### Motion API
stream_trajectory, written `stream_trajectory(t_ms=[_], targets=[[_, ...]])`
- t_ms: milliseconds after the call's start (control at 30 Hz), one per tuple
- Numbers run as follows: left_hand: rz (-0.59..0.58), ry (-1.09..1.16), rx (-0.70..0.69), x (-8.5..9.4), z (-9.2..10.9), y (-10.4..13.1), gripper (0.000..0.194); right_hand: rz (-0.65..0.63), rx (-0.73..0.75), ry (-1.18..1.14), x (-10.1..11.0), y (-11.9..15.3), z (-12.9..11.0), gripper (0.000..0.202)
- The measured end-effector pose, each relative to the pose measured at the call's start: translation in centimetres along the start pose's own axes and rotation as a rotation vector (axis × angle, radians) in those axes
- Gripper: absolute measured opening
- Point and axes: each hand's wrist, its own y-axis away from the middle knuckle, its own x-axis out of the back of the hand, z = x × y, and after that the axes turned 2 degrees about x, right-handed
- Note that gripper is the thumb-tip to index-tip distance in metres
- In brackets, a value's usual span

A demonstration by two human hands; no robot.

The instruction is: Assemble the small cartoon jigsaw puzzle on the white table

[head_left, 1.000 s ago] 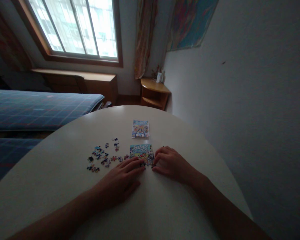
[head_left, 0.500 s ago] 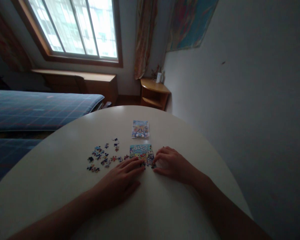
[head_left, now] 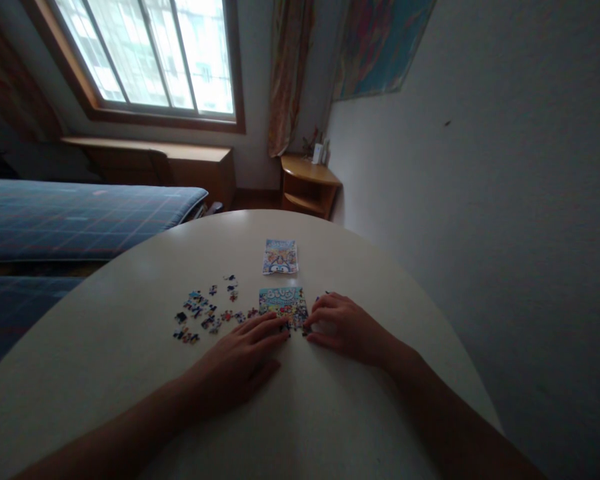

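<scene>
A partly assembled jigsaw puzzle (head_left: 283,301) lies between my hands, with "Bluey"-like lettering along its top and an uneven lower edge. My left hand (head_left: 253,343) rests flat with fingers stretched out over the puzzle's lower left part, hiding that corner. At the lower right corner, my right hand (head_left: 343,327) is curled, thumb and index fingertip pinching a small dark puzzle piece (head_left: 305,331) against the puzzle's edge. Loose puzzle pieces (head_left: 196,305) are scattered left of the puzzle. Another small bit shows just behind my right fingers.
A colourful printed packet (head_left: 281,257) lies beyond the puzzle on the round white table (head_left: 360,427). A bed with a plaid mattress (head_left: 90,217) stands at the left. Behind the table are a wooden corner shelf (head_left: 310,171) and a window; a white wall runs along the right.
Almost nothing differs: both hands keep their places at the puzzle, and the whole view has shifted very slightly.
</scene>
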Motion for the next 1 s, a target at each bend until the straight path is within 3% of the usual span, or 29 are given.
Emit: stream_trajectory(t_ms=[333, 700, 1000], targets=[[0.03, 0.004, -0.013, -0.1, 0.0, 0.0, 0.044, 0.0, -0.013, 0.012, -0.2, 0.1, 0.2, 0.014], [0.008, -0.009, -0.002, 0.0, 0.0, 0.0, 0.045, -0.016, -0.027, -0.007, 1.9, 0.5, -0.1, 0.014], [0.023, 0.004, -0.013, -0.1, -0.1, 0.0, 0.045, -0.068, 0.045, -0.013, 0.7, 0.5, 0.2, 0.016]])
